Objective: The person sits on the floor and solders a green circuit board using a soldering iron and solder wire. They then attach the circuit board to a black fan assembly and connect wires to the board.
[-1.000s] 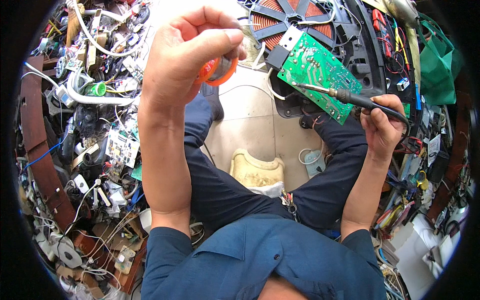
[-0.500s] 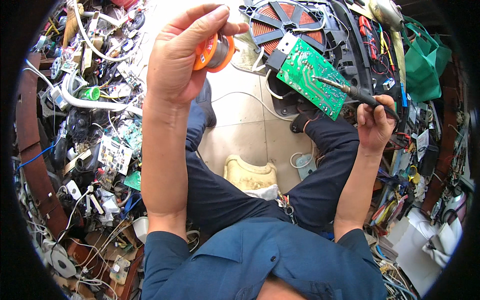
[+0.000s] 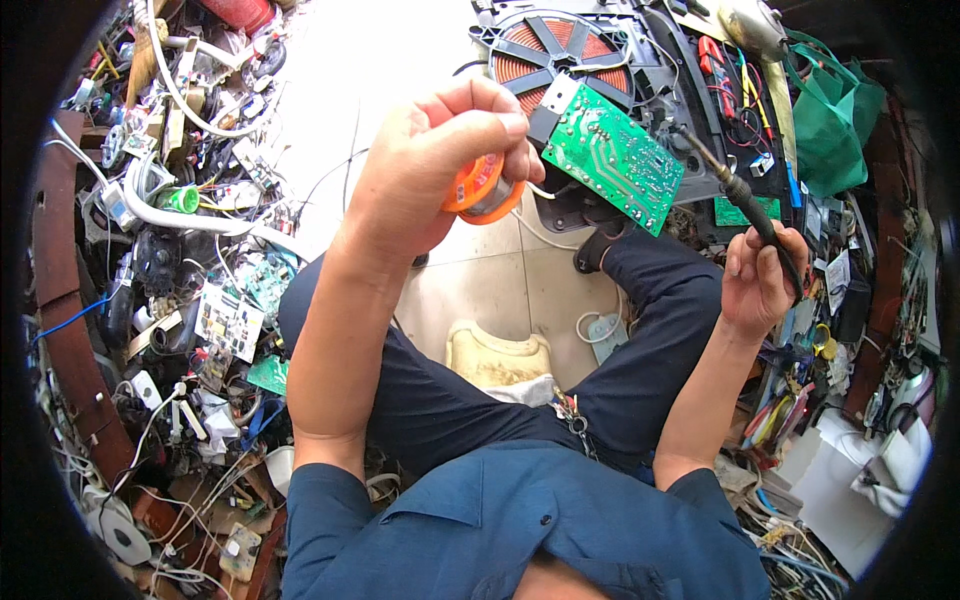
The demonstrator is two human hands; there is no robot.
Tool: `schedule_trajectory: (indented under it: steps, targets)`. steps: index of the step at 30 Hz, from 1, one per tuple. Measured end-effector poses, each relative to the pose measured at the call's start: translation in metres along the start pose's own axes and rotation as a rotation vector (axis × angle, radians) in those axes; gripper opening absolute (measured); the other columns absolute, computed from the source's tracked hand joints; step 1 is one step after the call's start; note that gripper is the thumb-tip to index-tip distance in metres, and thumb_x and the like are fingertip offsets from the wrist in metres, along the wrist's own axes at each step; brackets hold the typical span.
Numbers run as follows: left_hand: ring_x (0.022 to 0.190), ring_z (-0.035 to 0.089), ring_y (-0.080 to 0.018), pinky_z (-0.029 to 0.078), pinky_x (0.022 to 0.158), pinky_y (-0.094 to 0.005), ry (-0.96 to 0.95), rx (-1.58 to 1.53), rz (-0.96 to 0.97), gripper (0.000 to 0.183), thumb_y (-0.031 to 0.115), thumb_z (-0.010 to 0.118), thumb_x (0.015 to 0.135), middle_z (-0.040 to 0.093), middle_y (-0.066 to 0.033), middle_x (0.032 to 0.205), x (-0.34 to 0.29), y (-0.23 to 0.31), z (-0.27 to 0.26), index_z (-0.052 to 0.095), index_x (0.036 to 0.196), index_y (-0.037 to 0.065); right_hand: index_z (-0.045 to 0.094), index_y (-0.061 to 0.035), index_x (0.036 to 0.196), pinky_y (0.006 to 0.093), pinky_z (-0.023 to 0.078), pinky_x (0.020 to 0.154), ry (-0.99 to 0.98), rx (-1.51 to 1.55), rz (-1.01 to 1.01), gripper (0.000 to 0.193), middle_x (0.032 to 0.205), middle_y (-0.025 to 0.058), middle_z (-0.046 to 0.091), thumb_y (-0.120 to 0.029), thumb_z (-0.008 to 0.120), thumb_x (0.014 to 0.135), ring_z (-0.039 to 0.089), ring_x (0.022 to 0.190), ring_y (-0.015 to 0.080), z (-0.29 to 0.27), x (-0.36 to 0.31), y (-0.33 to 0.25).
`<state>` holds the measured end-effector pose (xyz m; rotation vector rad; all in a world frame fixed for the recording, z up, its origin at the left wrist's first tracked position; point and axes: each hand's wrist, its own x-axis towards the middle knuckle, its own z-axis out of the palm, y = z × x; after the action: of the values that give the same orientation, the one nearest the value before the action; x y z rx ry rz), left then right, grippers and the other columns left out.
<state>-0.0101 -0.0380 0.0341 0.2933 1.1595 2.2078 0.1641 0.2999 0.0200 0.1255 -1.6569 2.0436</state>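
Observation:
My left hand is closed around an orange spool of solder wire, thumb and fingertips pressed together above it. My right hand grips a soldering iron by its dark handle, the metal tip pointing up and to the left. The tip stands off to the right of a green circuit board, apart from it. The board lies tilted, solder side up, over the edge of a black appliance housing, with a black and silver part at its upper left corner. Nothing shows between the left hand and the board's surface.
A round copper coil sits in the housing beyond the board. Red cutters or a tester and a green bag lie at the far right. Piled electronic scrap fills the left side. A cream plastic stool stands between my legs.
My left hand has moved right and down with the solder spool, nearer the board. The soldering iron has lifted off the board and swung right, its tip pointing more steeply upward.

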Motion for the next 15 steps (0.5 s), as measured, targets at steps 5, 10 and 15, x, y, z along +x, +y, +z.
schedule_trajectory:
  steps: [5,10,15]
  targets:
    - [0.079,0.072,-0.0207,0.058,0.074,-0.0336,-0.121,-0.034,-0.131,0.007,0.006,0.064,0.098,0.071,-0.0105,0.082,-0.013,-0.022,0.042,0.066,0.103,0.003,0.059,-0.0043,0.126,0.0337,0.051,0.059,0.037,0.023,-0.055,0.028,0.101,0.0241,0.072,-0.021,0.062,0.104,0.059,0.068,0.0201,0.04,-0.017,-0.013]
    - [0.092,0.074,-0.0215,0.057,0.071,-0.0288,-0.162,-0.272,-0.237,0.014,0.014,0.069,0.099,0.075,-0.0133,0.095,-0.03,-0.07,0.085,0.069,0.109,0.004,0.057,-0.0053,0.123,0.0439,0.057,0.093,0.043,0.016,0.039,0.044,0.121,0.0247,0.07,0.012,0.071,0.086,0.071,0.107,0.0303,0.086,-0.034,-0.011]
    - [0.086,0.071,-0.0176,0.058,0.074,-0.0296,-0.167,-0.228,-0.338,0.019,0.014,0.072,0.098,0.073,-0.011,0.094,-0.034,-0.084,0.11,0.07,0.108,-0.001,0.059,-0.0047,0.116,0.0339,0.062,0.074,0.085,0.126,0.035,0.041,0.112,0.0202,0.068,0.016,0.073,0.083,0.07,0.098,0.0249,0.089,-0.042,-0.017]
